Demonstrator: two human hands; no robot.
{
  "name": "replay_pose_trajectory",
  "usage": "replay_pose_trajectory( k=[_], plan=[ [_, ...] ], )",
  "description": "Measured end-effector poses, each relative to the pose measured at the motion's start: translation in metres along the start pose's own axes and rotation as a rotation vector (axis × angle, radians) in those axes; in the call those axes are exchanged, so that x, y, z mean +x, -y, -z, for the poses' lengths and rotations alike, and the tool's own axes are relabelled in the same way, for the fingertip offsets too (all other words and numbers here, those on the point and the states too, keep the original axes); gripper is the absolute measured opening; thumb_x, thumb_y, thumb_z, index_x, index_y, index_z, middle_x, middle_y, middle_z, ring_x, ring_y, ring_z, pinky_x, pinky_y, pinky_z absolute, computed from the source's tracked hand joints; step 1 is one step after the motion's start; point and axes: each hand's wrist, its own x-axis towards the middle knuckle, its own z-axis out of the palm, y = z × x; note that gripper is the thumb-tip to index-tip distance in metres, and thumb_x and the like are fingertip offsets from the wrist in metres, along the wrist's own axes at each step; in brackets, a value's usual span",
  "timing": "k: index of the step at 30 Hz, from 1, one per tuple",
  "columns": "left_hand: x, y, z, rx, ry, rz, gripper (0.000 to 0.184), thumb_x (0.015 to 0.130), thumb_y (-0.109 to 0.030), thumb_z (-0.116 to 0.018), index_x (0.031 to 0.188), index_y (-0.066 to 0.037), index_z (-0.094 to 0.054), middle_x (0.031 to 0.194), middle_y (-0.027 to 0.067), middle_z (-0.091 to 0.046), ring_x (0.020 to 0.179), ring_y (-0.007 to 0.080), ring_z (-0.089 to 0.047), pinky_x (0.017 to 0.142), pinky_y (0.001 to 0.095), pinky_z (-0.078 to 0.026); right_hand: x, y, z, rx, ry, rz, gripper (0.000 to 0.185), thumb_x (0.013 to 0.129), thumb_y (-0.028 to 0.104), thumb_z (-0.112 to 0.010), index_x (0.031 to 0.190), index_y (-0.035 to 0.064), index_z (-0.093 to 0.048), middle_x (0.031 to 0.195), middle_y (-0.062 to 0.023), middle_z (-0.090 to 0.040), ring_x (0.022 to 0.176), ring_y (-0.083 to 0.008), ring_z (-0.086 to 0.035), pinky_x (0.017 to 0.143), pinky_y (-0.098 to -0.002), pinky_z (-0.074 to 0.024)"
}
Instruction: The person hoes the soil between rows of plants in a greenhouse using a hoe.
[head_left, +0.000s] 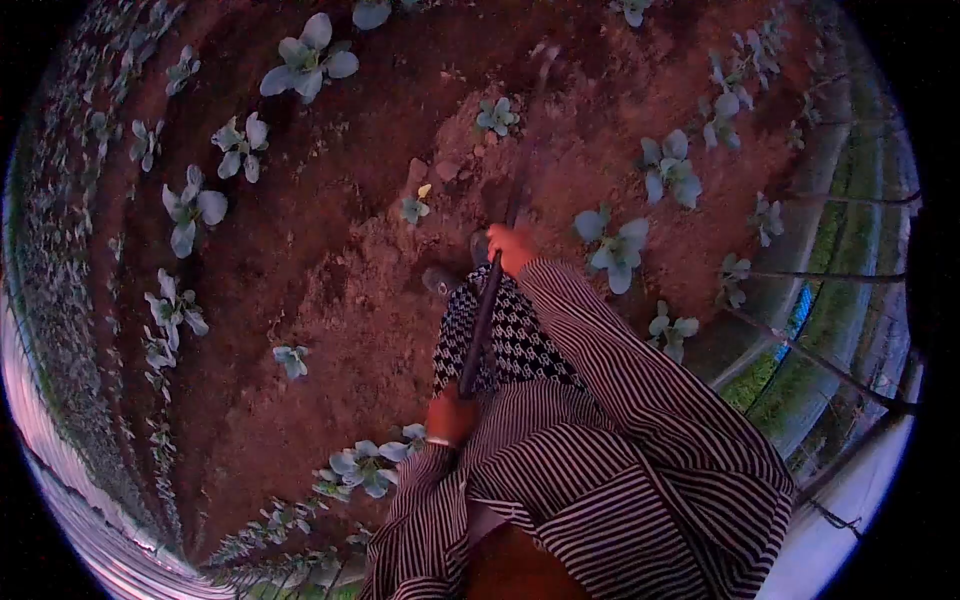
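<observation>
My left hand [452,417] is wrapped round the lower end of a long dark handle [484,325], close to my waist. Farther up the same handle, my right hand [512,248] grips it with fingers closed. The far part of the tool reaches over the soil toward the top of the view, where its head [547,62] is blurred and its shape unclear. A small plant [497,116] grows to the left of that blurred end. Another small plant with a yellow leaf [414,209] stands left of my right hand.
Reddish soil [330,290] surrounds my shoes [440,281]. Rows of leafy plants run on both sides, with a large plant [612,248] close to my right arm. A small plant [291,360] is at lower left. Metal poles [830,276] and sheeting line the right edge.
</observation>
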Motion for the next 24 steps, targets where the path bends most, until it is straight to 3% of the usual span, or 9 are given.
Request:
replay_pose_trajectory(
  k=[1,2,4,6,8,12,14,18,24],
  plan=[
    [-0.008,0.009,-0.007,0.019,0.007,-0.007,0.034,0.064,-0.022,-0.057,0.094,-0.007,-0.049,0.07,0.0185,-0.056,0.062,0.0348,-0.055,0.053,0.0423,-0.043,-0.007,-0.017,0.006,-0.003,0.026,0.021,0.009,0.073,0.009,-0.053,0.072,0.0009,-0.05,0.053,-0.0061,-0.042,0.041,-0.0189,-0.041,0.042,-0.0317,-0.0379],
    [-0.012,0.018,-0.016,0.033,0.006,-0.018,0.034,0.064,-0.023,-0.056,0.093,-0.007,-0.05,0.07,0.0184,-0.056,0.062,0.0345,-0.055,0.053,0.0421,-0.043,-0.011,-0.037,0.017,-0.286,0.2,0.324,0.009,0.072,0.009,-0.054,0.07,0.0015,-0.05,0.052,-0.0058,-0.042,0.04,-0.0187,-0.04,0.042,-0.0319,-0.038],
    [-0.041,0.056,-0.013,-0.12,0.074,-0.022,0.034,0.064,-0.025,-0.056,0.093,-0.008,-0.05,0.07,0.0183,-0.056,0.062,0.0341,-0.056,0.053,0.0426,-0.043,-0.04,-0.076,0.013,-0.312,0.096,0.276,0.015,0.071,0.014,-0.055,0.062,0.0044,-0.047,0.046,-0.0043,-0.039,0.038,-0.0192,-0.041,0.04,-0.0331,-0.0368],
    [-0.068,0.072,-0.009,-0.144,0.073,0.01,0.033,0.065,-0.026,-0.056,0.093,-0.009,-0.05,0.069,0.0184,-0.056,0.062,0.0337,-0.056,0.053,0.0431,-0.043,-0.066,-0.077,-0.008,-0.021,-0.197,-0.204,0.02,0.07,0.016,-0.056,0.057,0.0061,-0.045,0.043,-0.0034,-0.036,0.038,-0.0185,-0.04,0.038,-0.0334,-0.0354],
    [-0.08,0.074,0.002,-0.019,0.009,0.059,0.032,0.065,-0.026,-0.056,0.093,-0.01,-0.051,0.067,0.0186,-0.056,0.062,0.0334,-0.056,0.052,0.0437,-0.042,-0.091,-0.037,-0.049,0.047,-0.254,-0.438,0.016,0.071,0.014,-0.055,0.06,0.0046,-0.046,0.045,-0.0039,-0.038,0.037,-0.016,-0.037,0.038,-0.032,-0.035],
    [-0.044,0.081,-0.01,-0.145,0.025,0.157,0.028,0.065,-0.022,-0.057,0.089,-0.009,-0.049,0.064,0.0196,-0.054,0.06,0.0354,-0.054,0.049,0.0448,-0.04,-0.066,-0.02,-0.046,0.095,-0.154,-0.253,0.018,0.071,0.017,-0.054,0.063,0.0044,-0.044,0.044,-0.0018,-0.035,0.036,-0.0149,-0.035,0.037,-0.0298,-0.0322],
    [-0.018,0.083,-0.029,-0.053,-0.17,-0.074,0.03,0.064,-0.02,-0.057,0.088,-0.006,-0.047,0.062,0.0209,-0.053,0.059,0.0362,-0.054,0.049,0.0448,-0.041,-0.036,-0.016,-0.028,-0.015,-0.072,0.013,0.018,0.07,0.016,-0.056,0.064,0.0043,-0.043,0.044,-0.0026,-0.035,0.036,-0.015,-0.035,0.038,-0.0297,-0.0324],
    [0.019,0.045,-0.014,-0.02,-0.061,-0.131,0.033,0.063,-0.019,-0.057,0.09,-0.003,-0.046,0.064,0.021,-0.054,0.06,0.0365,-0.054,0.051,0.0439,-0.043,0.009,0.012,-0.031,-0.055,-0.089,-0.033,0.018,0.07,0.014,-0.056,0.067,0.0005,-0.045,0.045,-0.0039,-0.036,0.038,-0.0158,-0.037,0.04,-0.0316,-0.0346],
    [0.014,0.101,-0.014,-0.162,-0.092,-0.251,0.034,0.062,-0.021,-0.058,0.087,-0.002,-0.047,0.067,0.0213,-0.055,0.063,0.0361,-0.055,0.054,0.0435,-0.045,0.016,-0.099,0.013,-0.127,-0.151,0.112,0.018,0.071,0.012,-0.055,0.063,0.0032,-0.042,0.045,-0.0032,-0.035,0.037,-0.0153,-0.036,0.038,-0.0327,-0.0337]
  ],
)
